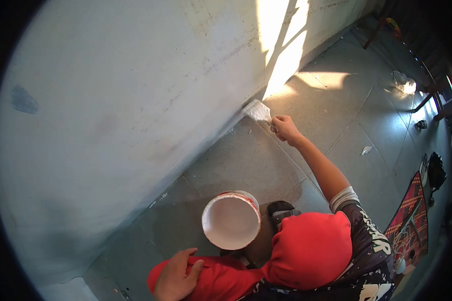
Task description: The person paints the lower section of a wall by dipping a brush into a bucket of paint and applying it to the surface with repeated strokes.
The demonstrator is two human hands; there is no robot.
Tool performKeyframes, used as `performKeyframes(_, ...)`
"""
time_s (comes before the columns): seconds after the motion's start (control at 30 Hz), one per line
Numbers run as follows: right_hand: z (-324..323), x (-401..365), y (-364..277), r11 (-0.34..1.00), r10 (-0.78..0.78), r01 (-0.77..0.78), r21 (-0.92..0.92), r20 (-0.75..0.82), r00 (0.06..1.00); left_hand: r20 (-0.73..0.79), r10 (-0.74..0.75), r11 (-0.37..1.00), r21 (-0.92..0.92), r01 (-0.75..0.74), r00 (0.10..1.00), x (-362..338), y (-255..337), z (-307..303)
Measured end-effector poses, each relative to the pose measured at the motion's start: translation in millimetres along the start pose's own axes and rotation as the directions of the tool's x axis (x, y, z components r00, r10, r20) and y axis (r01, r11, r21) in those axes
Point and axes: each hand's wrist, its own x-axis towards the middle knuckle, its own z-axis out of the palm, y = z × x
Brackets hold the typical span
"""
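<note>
My right hand (pixel 285 129) is closed around the handle of a wide paintbrush (pixel 257 110). The brush's white-coated bristles touch the foot of the wall (pixel 150 90), where it meets the floor. Between my legs and the wall stands an open bucket (pixel 232 221), its inside white and its rim marked with red. My left hand (pixel 178 277) lies on my red-clad knee with the fingers apart, holding nothing. Part of a dark shoe (pixel 280 206) shows beside the bucket.
Grey floor tiles (pixel 356 115) stretch along the wall, with white specks near its base. To the right lie a plaid cloth (pixel 409 215) with cords on it, a black item (pixel 437 170) and a crumpled plastic bag (pixel 403 83). Sunlight falls across the far wall.
</note>
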Motion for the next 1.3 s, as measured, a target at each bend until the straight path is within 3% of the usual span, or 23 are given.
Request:
performKeyframes(0.07, 2, 3, 7, 0.997, 0.072, -0.072, -0.002, 0.011, 0.997, -0.032, 0.048, 0.999, 0.027, -0.047, 0.998, -2, -1, 0)
performKeyframes(0.17, 8, 14, 11, 0.996, 0.084, -0.086, -0.027, -0.053, 0.995, 0.020, -0.037, 0.999, -0.018, 0.037, 0.999, -3, 3, -1)
performKeyframes(0.3, 15, 17, -22, 0.997, 0.035, -0.039, -0.061, -0.058, 0.998, 0.003, -0.037, 0.999, -0.005, 0.037, 0.999, -4, 6, -1)
performKeyframes(0.43, 7, -30, -103, 0.963, -0.223, 0.225, 0.146, -0.034, 0.974, -0.009, -0.011, 0.999, 0.042, 0.012, 1.000, -1, 2, 0)
performKeyframes(0.47, 0, -38, -117, 0.963, -0.228, 0.230, 0.143, -0.037, 0.973, -0.011, -0.005, 0.999, 0.040, 0.006, 1.000, 1, 0, 0)
performKeyframes(0.53, -9, -49, -133, 0.874, -0.432, 0.428, 0.231, -0.034, 0.901, 0.003, -0.020, 1.000, 0.004, 0.020, 1.000, 4, -1, 0)
performKeyframes(0.67, -4, -36, -118, 0.832, -0.494, 0.474, 0.289, -0.004, 0.869, 0.026, -0.061, 0.998, -0.021, 0.061, 0.998, 7, 5, -4)
performKeyframes(0.8, 17, 10, -37, 0.971, -0.230, 0.232, 0.063, -0.040, 0.972, 0.025, -0.033, 0.999, 0.000, 0.033, 0.999, 8, 3, -2)
performKeyframes(0.87, 17, 20, 2, 0.999, -0.023, 0.020, -0.033, -0.092, 0.996, 0.010, -0.011, 1.000, -0.007, 0.011, 1.000, 8, 2, 0)
performKeyframes(1.03, 11, 19, 39, 0.995, 0.080, -0.087, -0.054, -0.113, 0.990, 0.022, -0.094, 0.996, -0.005, 0.094, 0.995, 7, 4, -2)
performKeyframes(1.13, 11, 20, 40, 0.991, 0.090, -0.101, -0.092, -0.114, 0.989, -0.008, -0.023, 1.000, 0.021, 0.023, 1.000, 7, -2, 0)
performKeyframes(1.23, 12, 22, 36, 0.983, 0.102, -0.117, -0.143, -0.108, 0.989, 0.039, -0.102, 0.993, -0.051, 0.104, 0.994, 6, 5, -2)
performKeyframes(1.3, 13, 24, 33, 0.977, 0.118, -0.133, -0.166, -0.097, 0.988, 0.018, -0.062, 0.998, -0.015, 0.062, 0.998, 7, 1, -1)
